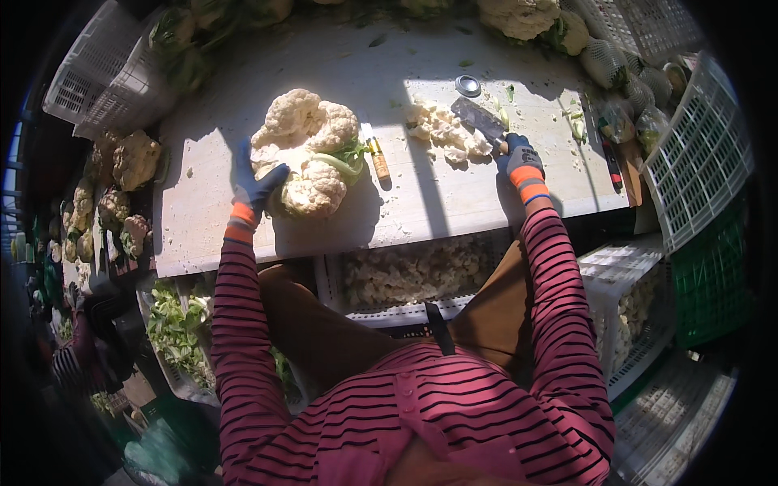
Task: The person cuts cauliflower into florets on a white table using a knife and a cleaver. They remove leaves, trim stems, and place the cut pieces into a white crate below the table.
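A large cauliflower head [304, 152], with a hollow in its middle and green leaf stalks on its right side, sits on the white board [237, 109]. My left hand [258, 179], in a blue glove with an orange cuff, grips it from the left with the thumb over its near side. My right hand [523, 158], gloved alike, is closed around the handle of a cleaver [479, 117]. The blade lies low over the board beside a pile of cut cauliflower florets [440, 130]. Between the two hands rests a small knife [378, 161] with a wooden, yellow-banded handle.
A round metal lid [468, 85] lies beyond the cleaver. More cauliflowers [519, 18] line the far edge. Below the board, a crate of florets [413, 273] stands between the knees. Leaf trimmings [176, 328] fill a crate at left. A white crate [699, 152] leans at right.
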